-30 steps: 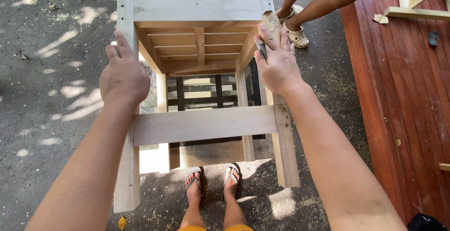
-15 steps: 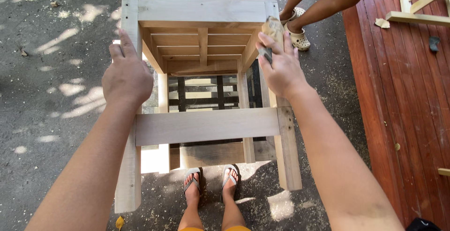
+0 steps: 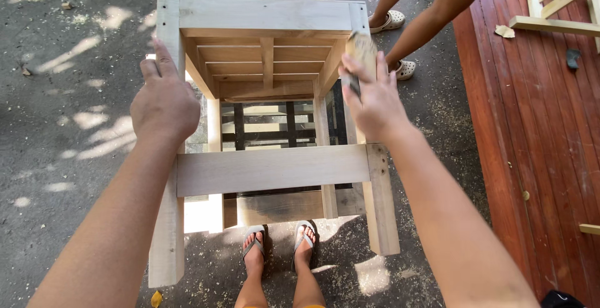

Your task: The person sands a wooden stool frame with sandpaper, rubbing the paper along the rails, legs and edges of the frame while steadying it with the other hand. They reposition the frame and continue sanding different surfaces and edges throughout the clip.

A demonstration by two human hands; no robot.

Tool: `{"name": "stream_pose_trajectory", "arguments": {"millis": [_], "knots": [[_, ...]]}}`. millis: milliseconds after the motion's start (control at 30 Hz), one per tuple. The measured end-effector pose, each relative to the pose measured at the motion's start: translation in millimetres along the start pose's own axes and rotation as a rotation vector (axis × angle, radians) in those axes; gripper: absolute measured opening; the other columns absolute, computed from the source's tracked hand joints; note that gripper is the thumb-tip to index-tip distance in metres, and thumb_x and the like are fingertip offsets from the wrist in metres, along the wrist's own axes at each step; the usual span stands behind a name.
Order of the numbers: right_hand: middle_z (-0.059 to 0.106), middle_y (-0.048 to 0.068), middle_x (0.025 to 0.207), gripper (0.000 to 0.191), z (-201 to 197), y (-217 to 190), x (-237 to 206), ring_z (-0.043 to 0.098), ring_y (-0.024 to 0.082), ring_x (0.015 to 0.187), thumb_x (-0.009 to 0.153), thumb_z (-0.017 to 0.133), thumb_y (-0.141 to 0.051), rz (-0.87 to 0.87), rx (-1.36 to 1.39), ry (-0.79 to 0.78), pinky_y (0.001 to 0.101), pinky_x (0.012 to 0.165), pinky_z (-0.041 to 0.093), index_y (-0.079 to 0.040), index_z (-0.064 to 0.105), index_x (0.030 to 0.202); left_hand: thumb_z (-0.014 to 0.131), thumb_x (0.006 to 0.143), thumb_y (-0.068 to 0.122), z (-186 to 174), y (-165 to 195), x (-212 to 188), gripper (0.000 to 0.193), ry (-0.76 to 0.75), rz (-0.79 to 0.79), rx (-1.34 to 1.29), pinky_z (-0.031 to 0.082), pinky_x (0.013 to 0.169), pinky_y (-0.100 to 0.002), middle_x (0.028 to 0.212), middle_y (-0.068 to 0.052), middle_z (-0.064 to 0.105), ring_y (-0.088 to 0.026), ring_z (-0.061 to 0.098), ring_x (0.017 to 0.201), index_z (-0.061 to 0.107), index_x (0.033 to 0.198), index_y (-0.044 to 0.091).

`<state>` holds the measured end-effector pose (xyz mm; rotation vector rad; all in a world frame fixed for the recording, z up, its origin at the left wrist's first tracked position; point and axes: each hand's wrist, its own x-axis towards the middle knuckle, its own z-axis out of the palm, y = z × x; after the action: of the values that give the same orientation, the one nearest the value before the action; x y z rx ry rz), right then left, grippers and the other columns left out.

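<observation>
The unpainted wooden table frame [image 3: 269, 95] lay tipped on its side on the sawdust-strewn pavement [image 3: 75, 133], fully joined but bare. The left hand [image 3: 164, 105] rested flat on one leg, fingers loosely spread, while the right hand [image 3: 374, 99] pinched a folded piece of sandpaper [image 3: 361, 52] against the opposite leg. Judging by the raw, pale wood, smoothing seemed under way and no finish was on yet

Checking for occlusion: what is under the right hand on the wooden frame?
The right hand presses a sandpaper piece onto the wooden frame's right rail. The paper's lower part and the rail beneath are covered.
</observation>
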<state>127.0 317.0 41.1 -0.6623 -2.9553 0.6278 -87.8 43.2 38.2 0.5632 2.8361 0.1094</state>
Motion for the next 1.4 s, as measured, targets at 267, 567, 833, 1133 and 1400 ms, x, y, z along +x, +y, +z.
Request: {"name": "stream_pose_trajectory", "arguments": {"millis": [267,567,833,1133,1400], "knots": [[0.022,0.003,0.165,0.055,4.9,-0.1,-75.4,0.008,0.047,0.155,0.102,0.049,-0.032,-0.081,-0.018,0.011,0.061,0.124,0.009,-0.011,0.053,0.153,0.043,0.106,0.021,-6.0,2.9,-4.1,0.074,0.009,0.007,-0.023,0.058,0.06,-0.038,0.162,-0.033,0.025,-0.028,0.07,0.074,0.001,0.164,0.002],[0.018,-0.005,0.17,0.051,0.7,9.6,17.5,0.006,0.044,0.155,0.103,0.043,-0.035,-0.013,-0.211,-0.068,0.0588,0.124,0.005,-0.015,0.051,0.15,0.046,0.105,0.024,-1.6,2.1,-0.3,0.078,0.019,0.0,-0.006,0.059,0.065,-0.04,0.159,-0.033,0.028,-0.033,0.07,0.084,-0.001,0.164,0.002],[0.02,-0.009,0.17,0.05,-1.4,-1.9,-73.7,0.003,0.042,0.155,0.101,0.044,-0.035,-0.009,-0.153,-0.133,0.0566,0.124,0.002,-0.018,0.053,0.147,0.042,0.106,0.023,-1.7,1.3,0.0,0.073,0.01,0.008,-0.03,0.059,0.057,-0.038,0.16,-0.033,0.026,-0.028,0.07,0.071,0.001,0.163,0.003],[0.017,-0.004,0.169,0.048,-2.4,3.7,16.2,0.006,0.046,0.153,0.102,0.044,-0.034,-0.011,-0.174,-0.065,0.0592,0.121,0.003,-0.014,0.055,0.144,0.042,0.107,0.023,-5.5,2.7,2.9,0.074,-0.006,-0.02,-0.017,0.058,0.057,-0.036,0.16,-0.032,0.029,-0.027,0.069,0.075,0.001,0.165,0.003],[0.021,-0.007,0.17,0.05,-2.1,-0.8,-81.1,0.005,0.043,0.156,0.102,0.044,-0.035,-0.069,-0.143,-0.107,0.0585,0.124,0.003,-0.014,0.057,0.145,0.045,0.106,0.024,-0.8,2.7,6.1,0.075,0.023,0.0,0.0,0.059,0.06,-0.038,0.162,-0.031,0.025,-0.03,0.071,0.079,0.001,0.164,0.004]]}}
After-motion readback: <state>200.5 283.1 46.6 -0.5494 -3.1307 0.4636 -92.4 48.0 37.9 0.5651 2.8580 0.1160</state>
